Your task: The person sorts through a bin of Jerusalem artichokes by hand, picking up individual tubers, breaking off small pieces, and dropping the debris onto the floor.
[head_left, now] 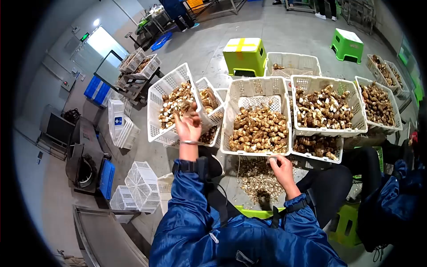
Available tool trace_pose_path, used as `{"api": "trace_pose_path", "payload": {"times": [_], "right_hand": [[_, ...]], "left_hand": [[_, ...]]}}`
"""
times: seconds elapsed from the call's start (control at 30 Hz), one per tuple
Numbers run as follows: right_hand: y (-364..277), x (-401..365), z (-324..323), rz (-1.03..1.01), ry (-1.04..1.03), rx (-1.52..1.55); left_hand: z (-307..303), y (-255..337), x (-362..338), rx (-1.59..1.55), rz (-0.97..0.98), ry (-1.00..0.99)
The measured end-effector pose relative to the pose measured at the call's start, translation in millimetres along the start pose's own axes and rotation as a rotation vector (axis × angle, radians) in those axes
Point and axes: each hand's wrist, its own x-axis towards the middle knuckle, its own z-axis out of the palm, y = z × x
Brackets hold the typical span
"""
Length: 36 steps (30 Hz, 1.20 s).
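Observation:
My left hand (188, 125) is over the right side of a tilted white basket (155, 95) of brown and white mushrooms (176, 98). Its fingers are bent around what looks like a mushroom, too small to make out surely. At the front rim of the middle white basket (227, 111) is my right hand (283, 171), its thumb and finger together; anything between them is too small to tell. Brownish mushrooms (259, 129) fill the front part of that middle basket. Another full basket (329, 132) stands to its right.
Trimmings (260, 180) litter the floor below the middle basket. Green stools (245, 60) stand behind the baskets. A co-worker in a blue sleeve (396, 196) sits at the right. Stacked white baskets (144, 182) are at the left, near a metal table (104, 236).

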Motion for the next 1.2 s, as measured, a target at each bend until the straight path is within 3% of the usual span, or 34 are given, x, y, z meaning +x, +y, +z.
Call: {"api": "trace_pose_path", "payload": {"times": [0.07, 0.1, 0.13, 0.17, 0.2, 0.23, 0.3, 0.4, 0.47, 0.53, 0.67, 0.73, 0.8, 0.83, 0.93, 0.97, 1.0, 1.13, 1.2], "right_hand": [[-6, 1, 2, 0.047, -0.036, -0.046], [-3, 2, 4, 0.005, -0.035, -0.046], [2, 3, 7, -0.035, -0.033, -0.047], [13, 5, 8, -0.020, -0.054, -0.082], [13, 6, 8, 0.005, -0.067, -0.097], [10, 5, 8, 0.032, -0.082, -0.113], [8, 6, 7, 0.080, -0.105, -0.160], [17, 7, 11, 0.047, -0.083, -0.153], [24, 8, 12, 0.100, -0.117, -0.163], [19, 9, 13, 0.110, -0.131, -0.194], [16, 10, 18, 0.114, -0.128, -0.186], [16, 11, 18, 0.110, -0.138, -0.252], [15, 12, 18, 0.082, -0.118, -0.216], [14, 13, 16, 0.097, -0.132, -0.253], [18, 13, 16, 0.088, -0.120, -0.221], [18, 12, 16, 0.068, -0.122, -0.198], [18, 13, 16, 0.061, -0.125, -0.192], [19, 14, 16, 0.100, -0.050, -0.103], [10, 16, 13, 0.122, -0.022, -0.037]], "left_hand": [[-25, -2, 31, 0.066, -0.012, 0.051], [0, -33, 18, 0.414, 0.110, 0.199], [-36, -48, 33, 0.680, -0.030, 0.218], [-69, -66, 43, 1.293, -0.214, 0.054], [-102, -95, 39, 1.688, -0.087, -0.083], [-115, -114, 33, 2.046, -0.186, -0.258], [-182, -157, 36, 2.396, -0.218, -0.440], [-189, -191, 31, 2.440, -0.277, -0.339], [-155, -199, 19, 2.584, -0.410, -0.213], [-116, -206, 15, 2.684, -0.455, -0.207], [-129, -226, 26, 2.693, -0.482, -0.229], [-132, -234, 31, 2.667, -0.550, -0.111], [-132, -232, 30, 2.615, -0.488, -0.083], [-126, -230, 32, 2.553, -0.575, -0.056], [-113, -220, 31, 2.254, -0.433, 0.038], [-145, -221, 41, 2.084, -0.305, -0.033], [-171, -221, 49, 1.750, -0.341, -0.092], [-68, -182, -19, 0.697, -0.642, 0.119], [-56, -180, -42, 0.650, -0.634, 0.060]]}}
